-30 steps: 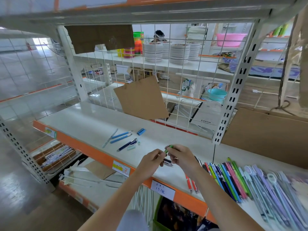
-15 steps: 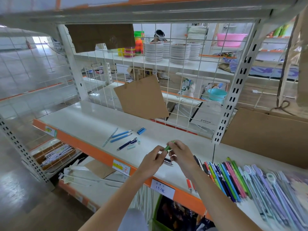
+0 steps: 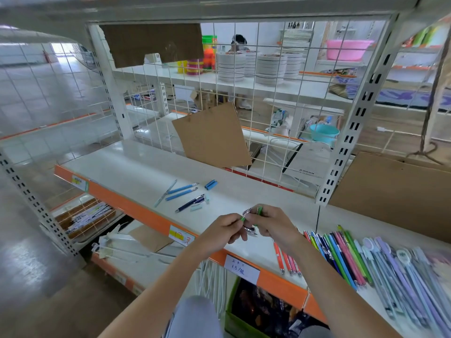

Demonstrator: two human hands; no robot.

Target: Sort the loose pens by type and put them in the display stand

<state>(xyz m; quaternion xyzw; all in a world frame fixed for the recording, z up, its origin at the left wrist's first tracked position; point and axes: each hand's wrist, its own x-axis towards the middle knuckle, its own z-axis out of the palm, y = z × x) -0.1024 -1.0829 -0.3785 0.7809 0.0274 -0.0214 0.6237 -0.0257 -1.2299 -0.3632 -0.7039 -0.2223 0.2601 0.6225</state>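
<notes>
Both hands meet above the front of the white shelf (image 3: pixel 136 167). My left hand (image 3: pixel 223 229) pinches a small green pen part (image 3: pixel 242 218). My right hand (image 3: pixel 273 224) grips a green pen (image 3: pixel 259 211) with a silver clip; a dark pen end shows under its fingers. Loose blue pens (image 3: pixel 181 193), a dark blue pen (image 3: pixel 189 203) and a blue cap (image 3: pixel 210 184) lie on the shelf beyond my hands. To the right lie red pens (image 3: pixel 288 261), a row of mixed coloured pens (image 3: pixel 341 254) and pale lilac pens (image 3: pixel 400 269).
A wire grid backs the shelf, with a cardboard sheet (image 3: pixel 212 135) leaning on it and a larger cardboard piece (image 3: pixel 390 191) at right. An orange shelf edge with price labels (image 3: pixel 241 268) runs below my hands. A lower shelf holds a tray of packets (image 3: pixel 85 217).
My hands have stayed together over the shelf front, and the green pen has shifted slightly between them. The pens on the shelf have not moved.
</notes>
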